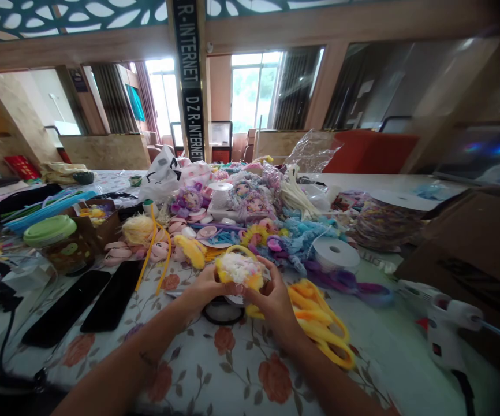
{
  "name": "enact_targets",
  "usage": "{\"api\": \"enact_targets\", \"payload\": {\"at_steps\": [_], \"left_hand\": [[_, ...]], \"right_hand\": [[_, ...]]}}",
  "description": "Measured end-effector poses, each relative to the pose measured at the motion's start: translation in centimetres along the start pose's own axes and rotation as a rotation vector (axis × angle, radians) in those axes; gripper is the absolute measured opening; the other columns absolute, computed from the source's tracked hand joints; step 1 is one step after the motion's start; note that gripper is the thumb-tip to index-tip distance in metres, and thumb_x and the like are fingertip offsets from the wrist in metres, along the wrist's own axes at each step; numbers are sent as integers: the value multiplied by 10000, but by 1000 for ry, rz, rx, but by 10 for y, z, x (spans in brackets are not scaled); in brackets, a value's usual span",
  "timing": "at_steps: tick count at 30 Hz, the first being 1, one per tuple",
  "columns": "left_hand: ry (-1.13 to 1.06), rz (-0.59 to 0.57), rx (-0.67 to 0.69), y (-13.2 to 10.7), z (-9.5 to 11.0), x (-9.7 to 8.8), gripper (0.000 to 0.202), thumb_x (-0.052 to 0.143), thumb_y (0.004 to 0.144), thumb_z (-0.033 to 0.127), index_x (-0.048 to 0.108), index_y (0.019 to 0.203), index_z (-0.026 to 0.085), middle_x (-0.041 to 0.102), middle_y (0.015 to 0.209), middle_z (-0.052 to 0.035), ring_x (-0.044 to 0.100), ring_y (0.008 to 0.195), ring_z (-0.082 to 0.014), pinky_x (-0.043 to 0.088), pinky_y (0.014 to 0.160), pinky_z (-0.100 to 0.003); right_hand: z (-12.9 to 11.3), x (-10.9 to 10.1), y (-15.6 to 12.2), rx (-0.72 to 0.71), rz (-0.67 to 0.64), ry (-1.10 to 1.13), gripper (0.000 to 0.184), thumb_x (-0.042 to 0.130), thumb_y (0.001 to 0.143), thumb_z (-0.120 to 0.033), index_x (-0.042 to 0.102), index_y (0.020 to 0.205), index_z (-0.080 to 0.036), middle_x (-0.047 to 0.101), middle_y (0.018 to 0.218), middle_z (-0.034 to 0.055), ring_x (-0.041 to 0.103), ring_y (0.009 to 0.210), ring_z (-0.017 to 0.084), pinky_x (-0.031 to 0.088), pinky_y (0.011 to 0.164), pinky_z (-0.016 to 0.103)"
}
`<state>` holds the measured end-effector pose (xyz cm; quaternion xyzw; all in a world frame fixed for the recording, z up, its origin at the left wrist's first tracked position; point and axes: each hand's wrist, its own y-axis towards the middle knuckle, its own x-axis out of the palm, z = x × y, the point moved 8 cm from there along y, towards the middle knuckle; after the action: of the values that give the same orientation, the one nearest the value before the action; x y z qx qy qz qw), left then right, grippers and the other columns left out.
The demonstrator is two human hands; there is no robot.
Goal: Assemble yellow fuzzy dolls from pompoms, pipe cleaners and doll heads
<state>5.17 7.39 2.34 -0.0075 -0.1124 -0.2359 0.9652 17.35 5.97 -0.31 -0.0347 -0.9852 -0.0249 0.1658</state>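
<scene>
Both of my hands hold a small round craft piece [239,270] with a fluffy white middle and a yellow fuzzy rim, just above the table. My left hand [206,287] grips its left side with curled fingers. My right hand [273,294] pinches its right side. A yellow pipe-cleaner loop arches over the top of the piece. Under my hands lies a dark ring-shaped tape roll [223,314]. Yellow fuzzy pipe cleaners [319,320] lie right of my right wrist.
The floral tablecloth [241,364] carries two black flat cases [89,303] at left, a white ribbon spool [335,254], a white glue gun [443,323] at right, a green-lidded jar [53,240], doll heads and colourful trimmings [250,214] behind, and a brown cardboard box [475,242] far right.
</scene>
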Motion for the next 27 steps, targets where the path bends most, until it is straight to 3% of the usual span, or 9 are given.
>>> {"api": "enact_targets", "payload": {"at_steps": [7,12,17,21,27], "left_hand": [[8,21,34,0,-10,-7,476,802,597,334,672,1000,116,701,940,-89,623,900,-255,472,808,-319],[9,71,53,1,-16,-15,407,748,686,341,652,1014,119,694,993,-97,613,935,-246,454,820,-307],[-109,51,37,0,-23,-14,378,696,756,302,623,1081,124,686,1039,-103,612,971,-249,452,841,-320],[-278,81,-5,0,-26,-15,399,670,784,284,603,1139,116,658,1125,-124,598,1040,-266,452,895,-353],[-426,63,-11,3,-25,-15,374,608,831,328,619,1123,95,648,1150,-143,556,1132,-291,429,970,-392]], "right_hand": [[4,0,-3,11,22,-36,834,847,521,-336,432,1234,-217,721,873,37,676,754,219,528,644,296],[1,3,-6,49,10,-115,716,780,634,-376,424,1231,-204,712,866,37,671,776,209,527,654,288],[3,3,-2,34,-2,-99,743,788,606,-427,410,1203,-198,700,992,73,669,859,238,536,729,336],[4,4,-3,2,-33,-56,709,732,684,-461,369,1239,-210,669,1101,93,651,978,256,527,827,377],[1,6,-9,-158,-100,-31,670,728,733,-361,348,1276,-263,597,1230,95,608,1088,243,510,904,382]]}}
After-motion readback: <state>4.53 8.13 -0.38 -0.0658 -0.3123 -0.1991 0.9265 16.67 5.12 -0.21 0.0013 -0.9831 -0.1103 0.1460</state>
